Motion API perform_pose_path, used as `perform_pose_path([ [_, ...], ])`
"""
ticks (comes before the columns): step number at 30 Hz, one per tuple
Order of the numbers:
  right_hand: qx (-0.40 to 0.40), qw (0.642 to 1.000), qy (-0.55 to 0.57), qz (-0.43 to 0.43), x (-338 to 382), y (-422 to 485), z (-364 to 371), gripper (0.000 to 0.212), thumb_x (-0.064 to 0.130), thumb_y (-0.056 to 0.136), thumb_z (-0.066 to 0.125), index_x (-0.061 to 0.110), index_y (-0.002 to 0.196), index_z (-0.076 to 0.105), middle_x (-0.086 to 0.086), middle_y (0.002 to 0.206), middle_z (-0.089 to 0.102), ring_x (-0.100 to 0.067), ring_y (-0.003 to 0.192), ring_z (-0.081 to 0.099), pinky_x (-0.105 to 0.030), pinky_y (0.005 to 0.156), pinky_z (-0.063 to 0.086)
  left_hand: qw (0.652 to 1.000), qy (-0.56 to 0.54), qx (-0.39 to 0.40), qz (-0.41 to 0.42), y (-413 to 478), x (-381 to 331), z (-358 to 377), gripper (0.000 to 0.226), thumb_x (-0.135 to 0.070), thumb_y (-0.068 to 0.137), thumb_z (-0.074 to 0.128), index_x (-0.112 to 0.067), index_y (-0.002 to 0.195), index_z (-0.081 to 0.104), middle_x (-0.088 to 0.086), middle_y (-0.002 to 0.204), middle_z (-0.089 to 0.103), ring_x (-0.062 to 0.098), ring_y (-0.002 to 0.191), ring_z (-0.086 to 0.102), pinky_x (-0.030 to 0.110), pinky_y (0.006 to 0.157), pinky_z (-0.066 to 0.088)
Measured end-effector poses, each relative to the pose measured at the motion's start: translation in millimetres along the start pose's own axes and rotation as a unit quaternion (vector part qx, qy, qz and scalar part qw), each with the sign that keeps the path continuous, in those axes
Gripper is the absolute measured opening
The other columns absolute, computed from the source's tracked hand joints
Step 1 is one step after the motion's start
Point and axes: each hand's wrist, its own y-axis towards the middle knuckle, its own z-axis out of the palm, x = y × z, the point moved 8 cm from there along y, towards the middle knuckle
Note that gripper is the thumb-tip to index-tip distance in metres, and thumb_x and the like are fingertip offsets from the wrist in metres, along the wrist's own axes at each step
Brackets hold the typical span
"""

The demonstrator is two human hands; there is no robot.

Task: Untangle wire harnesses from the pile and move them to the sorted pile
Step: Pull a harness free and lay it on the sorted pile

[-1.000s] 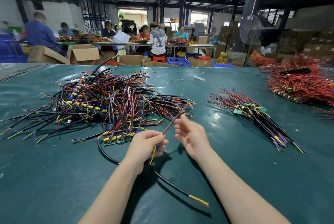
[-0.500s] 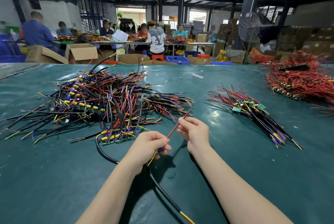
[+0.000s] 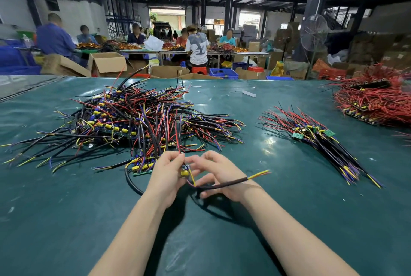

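A tangled pile of wire harnesses in black, red, yellow and purple spreads over the left half of the green table. The sorted pile lies to the right, its wires laid roughly parallel. My left hand grips one wire harness by its small yellow and blue block, a red wire rising from my fingers. My right hand is close beside it, fingers curled at the same harness. Its thick black cable crosses my right hand and ends in yellow and red tips.
A third heap of mostly red wires sits at the far right of the table. A loose black cable curves on the table left of my left hand. Beyond the table's far edge are cardboard boxes, crates and several people at tables.
The harness's black cable has swung up from the table below my hands and now points right across my right hand. Both hands have come together at the harness block.
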Motion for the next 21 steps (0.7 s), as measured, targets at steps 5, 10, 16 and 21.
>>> perform_pose_path([
  [5, 0.074, 0.992, -0.076, 0.072, -14, -11, 18, 0.020, 0.019, 0.093, 0.053, 0.014, 0.078, 0.042, -0.003, 0.055, 0.059, -0.005, 0.039, 0.053, -0.013, 0.035, 0.037, 0.985, -0.164, -0.045, 0.021, 4, -8, -3, 0.021, -0.002, 0.099, 0.034, -0.006, 0.080, 0.040, 0.014, 0.079, 0.061, 0.006, 0.043, 0.057, 0.021, 0.050, 0.055],
  [10, 0.105, 0.989, -0.042, 0.097, -14, -14, 27, 0.021, 0.011, 0.095, 0.047, 0.011, 0.075, 0.054, 0.005, 0.047, 0.058, -0.003, 0.037, 0.051, -0.013, 0.039, 0.043, 0.980, -0.195, -0.026, 0.016, 4, -8, 2, 0.022, 0.000, 0.097, 0.035, -0.008, 0.080, 0.045, 0.004, 0.058, 0.066, 0.009, 0.050, 0.058, 0.029, 0.058, 0.057],
  [16, 0.085, 0.990, 0.008, 0.110, -12, -14, 13, 0.024, 0.016, 0.096, 0.045, 0.010, 0.079, 0.060, 0.008, 0.044, 0.047, -0.001, 0.034, 0.037, -0.011, 0.039, 0.038, 0.993, 0.069, 0.067, 0.064, 0, -22, 0, 0.034, 0.016, 0.079, 0.041, -0.006, 0.073, 0.066, 0.005, 0.074, 0.063, 0.014, 0.070, 0.056, 0.025, 0.067, 0.054],
  [21, 0.089, 0.991, -0.007, 0.098, -8, -15, 6, 0.024, 0.016, 0.097, 0.043, 0.010, 0.083, 0.061, 0.008, 0.045, 0.046, -0.002, 0.037, 0.042, -0.013, 0.039, 0.039, 0.976, 0.191, 0.097, 0.047, -2, -21, -9, 0.024, 0.005, 0.084, 0.058, -0.017, 0.084, 0.068, -0.004, 0.074, 0.073, 0.009, 0.073, 0.065, 0.022, 0.071, 0.056],
])
